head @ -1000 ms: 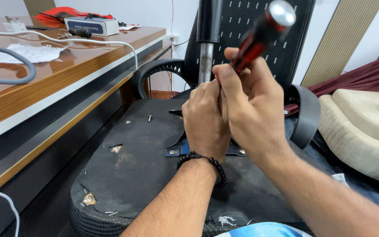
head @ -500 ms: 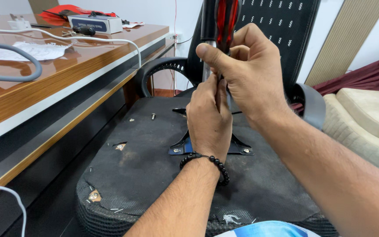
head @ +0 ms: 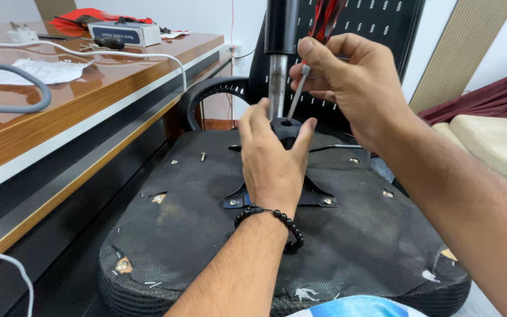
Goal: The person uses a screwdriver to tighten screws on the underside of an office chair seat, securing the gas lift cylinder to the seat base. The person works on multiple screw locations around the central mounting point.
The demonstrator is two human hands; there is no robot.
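Upturned office chair seat [head: 206, 235], underside up, black fabric torn at near edge and corners. Sits beside wooden bench [head: 89, 100], which runs along seat's left edge.

Left hand [head: 274, 158] wrapped around black mechanism hub [head: 286, 126] at seat centre, thumb on the right side of hub, fingers on the left. Closed grip on hub. Black bead bracelet [head: 271, 220] on the wrist.

Gas-lift cylinder [head: 278, 58] stands upright out of hub: chrome lower part, black upper part, running off top of frame.

Right hand [head: 353, 82] above and right of hub, fingers pinched shut on screwdriver [head: 312, 53]. Red-and-black handle sticks up out of the fist, steel shaft [head: 296, 97] slopes down-left, tip at top of hub just beside cylinder base. Cannot tell whether tip sits in a screw or a slot.

Black mounting plate [head: 321, 196] under hub, bolted to seat, mostly hidden by left hand. Loose screw [head: 203, 157] standing on seat toward far left. Metal staples or rivets scattered along seat edges.

Chair backrest [head: 382, 35], black perforated mesh, behind cylinder. Armrest loop [head: 206, 94] at far left corner of seat.

On bench: white cable [head: 118, 54], grey cable [head: 24, 82], small box [head: 124, 32] at far edge, crumpled paper [head: 36, 70].

Beige cushion [head: 488, 147] to the right, well apart from seat.
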